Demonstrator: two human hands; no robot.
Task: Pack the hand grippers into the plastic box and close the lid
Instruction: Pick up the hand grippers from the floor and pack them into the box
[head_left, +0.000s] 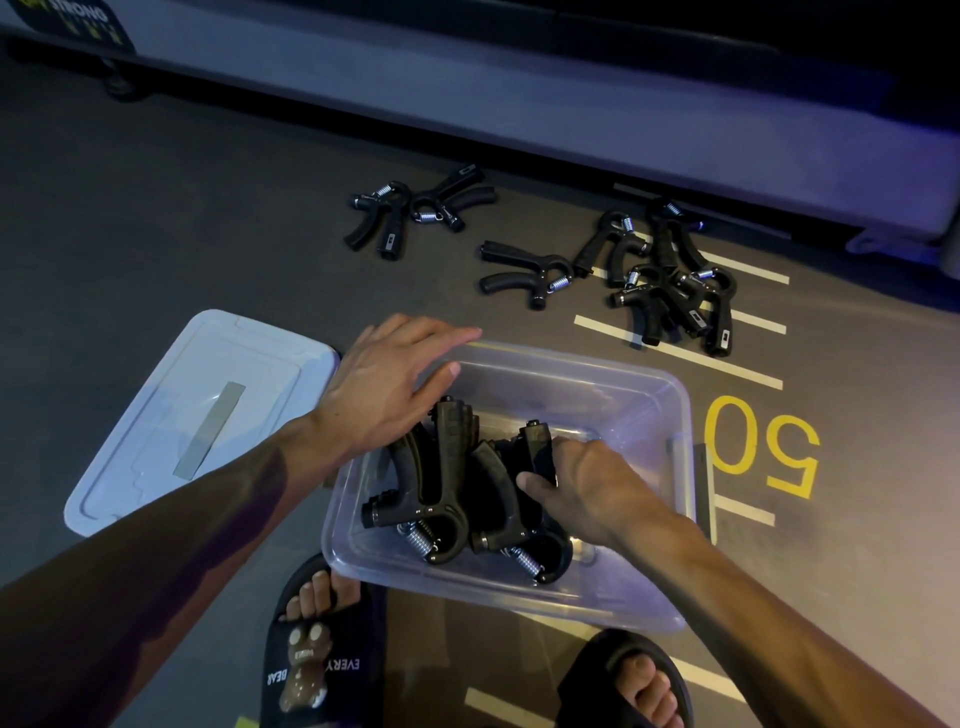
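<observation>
Two bare arms reach down over a clear plastic box (654, 415) that sits on the dark floor (156, 218), and that box is my landmark for the rest. Beyond it, along the far side, runs a long pale platform (467, 88) with a dark edge. Just left of the box lies its lid (171, 415), flat on the floor, with a grey strip on top. Right of the box the floor carries a yellow "50" (763, 447) and pale painted lines.

Below the box, nearest me, two feet in dark slides (322, 649) show, the left one printed with a bear.

The left hand (379, 384) rests on the box's far left rim, fingers straight and relaxed, gripping nothing. The right hand (587, 488) is inside the box, its fingers curled round the handle of a gripper (537, 447).

Inside the box, left of that hand, more black grippers (441, 483) lie packed together, springs toward me. Beyond the box on the floor, loose grippers wait: a pair (405, 208) far left, one alone (524, 275) in the middle, and a heap (670, 275) to the far right, partly on the painted lines.
</observation>
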